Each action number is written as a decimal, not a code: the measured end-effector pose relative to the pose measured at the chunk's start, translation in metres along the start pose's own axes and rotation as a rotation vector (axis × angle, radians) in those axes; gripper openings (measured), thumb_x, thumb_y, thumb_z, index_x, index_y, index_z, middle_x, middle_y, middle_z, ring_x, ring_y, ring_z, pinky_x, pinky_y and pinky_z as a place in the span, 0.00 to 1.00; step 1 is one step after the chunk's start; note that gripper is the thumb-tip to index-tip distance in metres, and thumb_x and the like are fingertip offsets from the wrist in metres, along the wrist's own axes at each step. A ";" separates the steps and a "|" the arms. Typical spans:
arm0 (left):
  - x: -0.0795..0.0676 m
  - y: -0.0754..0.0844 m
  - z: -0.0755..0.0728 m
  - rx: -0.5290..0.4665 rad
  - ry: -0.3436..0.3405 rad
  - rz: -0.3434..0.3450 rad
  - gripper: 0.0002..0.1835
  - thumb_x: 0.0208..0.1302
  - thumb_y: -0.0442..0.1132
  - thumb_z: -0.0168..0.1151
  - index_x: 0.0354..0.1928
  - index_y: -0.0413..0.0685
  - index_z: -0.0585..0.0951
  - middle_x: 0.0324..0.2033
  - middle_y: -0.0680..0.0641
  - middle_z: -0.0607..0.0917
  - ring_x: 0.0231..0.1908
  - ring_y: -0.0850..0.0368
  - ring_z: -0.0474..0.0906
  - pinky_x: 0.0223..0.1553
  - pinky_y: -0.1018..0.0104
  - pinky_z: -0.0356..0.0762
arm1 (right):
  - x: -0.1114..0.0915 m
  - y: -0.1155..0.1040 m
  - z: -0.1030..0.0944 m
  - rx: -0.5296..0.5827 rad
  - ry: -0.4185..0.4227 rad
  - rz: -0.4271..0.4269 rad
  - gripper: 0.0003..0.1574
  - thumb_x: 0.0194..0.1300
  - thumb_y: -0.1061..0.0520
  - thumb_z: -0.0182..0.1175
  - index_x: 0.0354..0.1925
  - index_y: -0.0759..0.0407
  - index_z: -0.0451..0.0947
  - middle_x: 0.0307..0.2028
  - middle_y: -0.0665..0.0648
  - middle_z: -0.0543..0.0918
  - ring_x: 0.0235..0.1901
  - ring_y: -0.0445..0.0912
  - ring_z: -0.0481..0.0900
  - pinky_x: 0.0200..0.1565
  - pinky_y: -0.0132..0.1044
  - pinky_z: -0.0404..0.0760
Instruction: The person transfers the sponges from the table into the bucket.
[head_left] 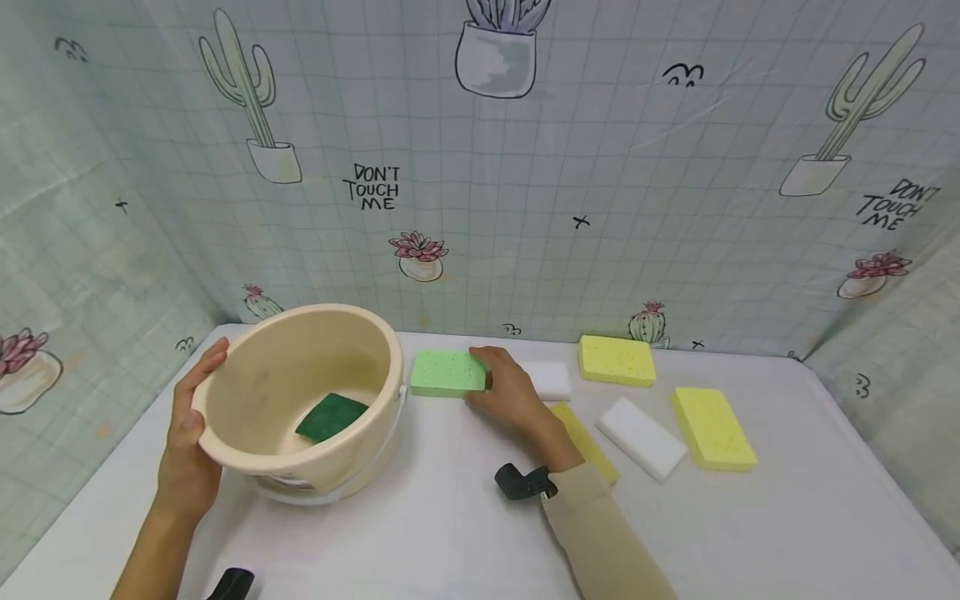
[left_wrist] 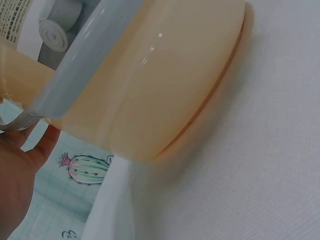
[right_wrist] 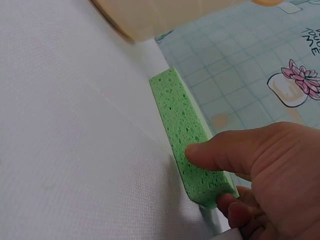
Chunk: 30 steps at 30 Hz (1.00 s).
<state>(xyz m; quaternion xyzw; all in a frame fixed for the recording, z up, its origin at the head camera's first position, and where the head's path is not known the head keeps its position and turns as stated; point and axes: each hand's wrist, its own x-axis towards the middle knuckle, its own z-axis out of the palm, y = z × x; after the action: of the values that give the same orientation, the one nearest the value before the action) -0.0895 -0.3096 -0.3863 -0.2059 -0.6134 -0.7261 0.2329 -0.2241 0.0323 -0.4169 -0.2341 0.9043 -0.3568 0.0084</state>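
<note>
White tabletop [head_left: 420, 533], cactus-print cloth [head_left: 517, 175] behind; right fingers [right_wrist: 239, 215] pinch green sponge [head_left: 444, 373]

The sponge [head_left: 444, 373] I pinch is light green with darker speckles, the bucket [head_left: 262, 392] I hold cream with a pale grey handle [left_wrist: 92, 60], the pad [head_left: 332, 417] inside dark green; nearby blocks [head_left: 617, 362] are yellow or white, my sleeve [head_left: 607, 533] beige, the cloth [head_left: 487, 167] behind pale green, grid-lined, with cacti
</note>
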 end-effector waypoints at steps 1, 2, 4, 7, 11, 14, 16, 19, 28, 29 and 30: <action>0.000 0.000 0.000 -0.004 -0.001 0.003 0.31 0.70 0.47 0.44 0.71 0.41 0.57 0.72 0.44 0.47 0.70 0.50 0.42 0.63 0.70 0.53 | 0.000 -0.001 0.000 0.004 -0.004 0.008 0.43 0.56 0.58 0.69 0.67 0.62 0.64 0.64 0.61 0.66 0.46 0.49 0.73 0.50 0.43 0.71; 0.001 0.000 0.000 -0.003 -0.004 0.005 0.31 0.70 0.47 0.44 0.71 0.41 0.57 0.72 0.44 0.47 0.70 0.50 0.42 0.63 0.70 0.53 | 0.000 -0.001 -0.001 0.001 -0.005 0.015 0.42 0.56 0.58 0.69 0.66 0.62 0.65 0.64 0.61 0.66 0.44 0.48 0.72 0.48 0.42 0.71; 0.001 0.000 0.000 -0.003 -0.008 0.008 0.31 0.70 0.47 0.44 0.71 0.41 0.57 0.72 0.44 0.47 0.70 0.49 0.43 0.63 0.70 0.53 | 0.001 -0.002 -0.001 0.003 -0.009 0.031 0.42 0.55 0.59 0.69 0.66 0.63 0.65 0.63 0.62 0.66 0.38 0.46 0.71 0.43 0.39 0.71; 0.002 -0.001 0.000 0.001 -0.010 0.007 0.31 0.70 0.47 0.44 0.71 0.41 0.56 0.72 0.44 0.47 0.70 0.49 0.43 0.62 0.70 0.54 | 0.001 -0.002 -0.002 0.017 -0.013 0.050 0.42 0.53 0.62 0.67 0.65 0.63 0.66 0.63 0.62 0.66 0.35 0.44 0.71 0.38 0.36 0.70; 0.002 0.000 -0.001 0.006 -0.003 0.001 0.31 0.70 0.47 0.44 0.71 0.42 0.57 0.72 0.44 0.47 0.70 0.49 0.43 0.62 0.70 0.53 | 0.002 -0.003 -0.002 0.035 -0.018 0.060 0.41 0.51 0.65 0.65 0.64 0.64 0.67 0.62 0.62 0.66 0.32 0.43 0.70 0.34 0.33 0.70; 0.002 0.000 -0.001 0.006 -0.002 -0.001 0.31 0.70 0.47 0.44 0.71 0.41 0.57 0.72 0.44 0.47 0.70 0.50 0.43 0.62 0.70 0.53 | 0.002 -0.003 -0.003 0.028 -0.013 0.054 0.41 0.50 0.65 0.67 0.63 0.65 0.68 0.61 0.63 0.67 0.31 0.42 0.70 0.33 0.33 0.70; 0.001 0.000 -0.001 0.006 -0.001 -0.001 0.31 0.70 0.47 0.43 0.71 0.41 0.57 0.72 0.44 0.47 0.70 0.50 0.43 0.62 0.70 0.53 | 0.002 -0.004 -0.004 0.029 -0.009 0.047 0.40 0.49 0.65 0.68 0.62 0.66 0.69 0.60 0.64 0.68 0.30 0.42 0.71 0.33 0.32 0.71; 0.000 0.000 -0.002 0.005 0.004 -0.003 0.31 0.70 0.47 0.44 0.71 0.42 0.58 0.72 0.44 0.48 0.70 0.50 0.44 0.62 0.70 0.53 | 0.002 -0.003 -0.005 0.037 -0.008 0.039 0.40 0.48 0.65 0.69 0.61 0.67 0.70 0.59 0.64 0.69 0.29 0.41 0.71 0.32 0.32 0.72; 0.001 0.001 -0.002 0.011 0.007 -0.006 0.31 0.69 0.47 0.43 0.71 0.41 0.58 0.72 0.44 0.47 0.69 0.50 0.44 0.62 0.70 0.53 | 0.002 -0.002 -0.012 0.091 0.032 0.020 0.38 0.46 0.65 0.70 0.58 0.67 0.74 0.56 0.64 0.72 0.27 0.40 0.74 0.31 0.32 0.75; 0.001 0.001 -0.002 0.015 0.006 -0.008 0.31 0.69 0.47 0.43 0.71 0.41 0.58 0.72 0.44 0.47 0.69 0.50 0.44 0.62 0.70 0.53 | 0.001 -0.002 -0.014 0.099 0.038 0.017 0.38 0.45 0.66 0.70 0.58 0.67 0.74 0.55 0.63 0.72 0.27 0.40 0.74 0.31 0.33 0.75; 0.001 0.001 -0.002 0.018 0.006 -0.009 0.31 0.69 0.47 0.43 0.71 0.42 0.58 0.72 0.44 0.47 0.69 0.50 0.44 0.62 0.70 0.53 | 0.001 -0.003 -0.016 0.106 0.042 0.014 0.38 0.46 0.65 0.70 0.58 0.66 0.74 0.55 0.62 0.72 0.27 0.41 0.74 0.31 0.33 0.75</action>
<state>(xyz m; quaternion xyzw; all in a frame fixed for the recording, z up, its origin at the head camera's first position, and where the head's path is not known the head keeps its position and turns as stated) -0.0898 -0.3120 -0.3851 -0.1990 -0.6200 -0.7223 0.2330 -0.2263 0.0403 -0.4030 -0.2192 0.8858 -0.4090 0.0042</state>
